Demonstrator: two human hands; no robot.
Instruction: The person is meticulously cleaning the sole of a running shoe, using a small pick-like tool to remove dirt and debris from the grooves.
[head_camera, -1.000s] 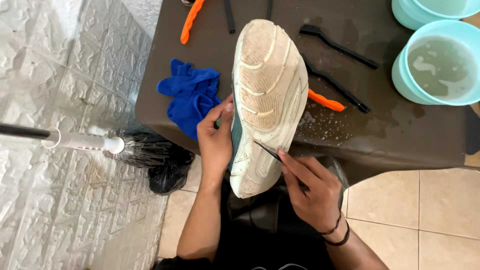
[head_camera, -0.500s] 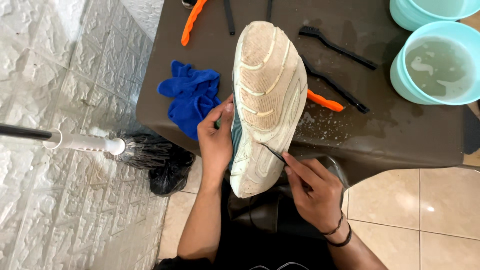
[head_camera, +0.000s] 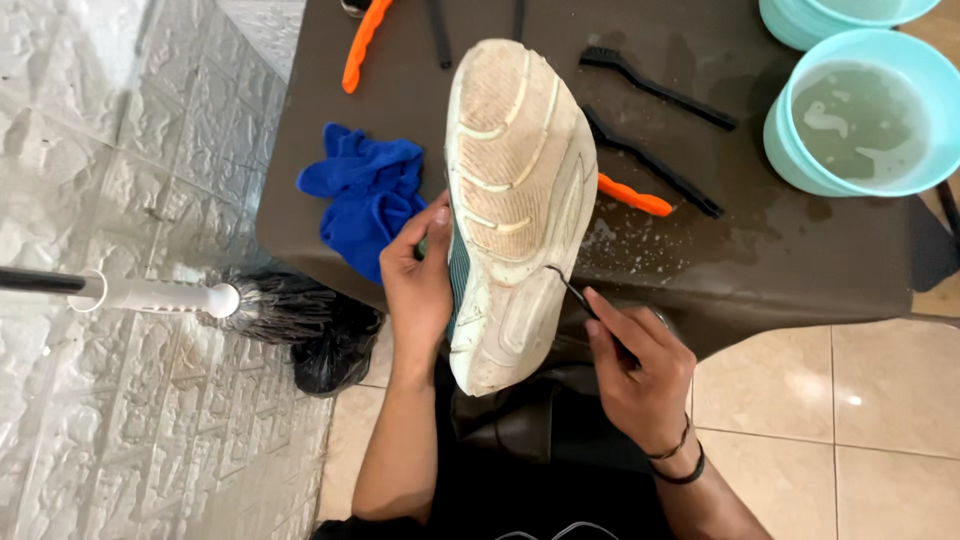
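A broom lies on the floor left of the shoe, and a blue cloth sits on the table just beside it. The left hand grips the shoe's side, holding it sole-up over the table edge. The right hand pinches a thin black pick, its tip touching the sole. Right of the shoe lie black brushes and a bowl of water.
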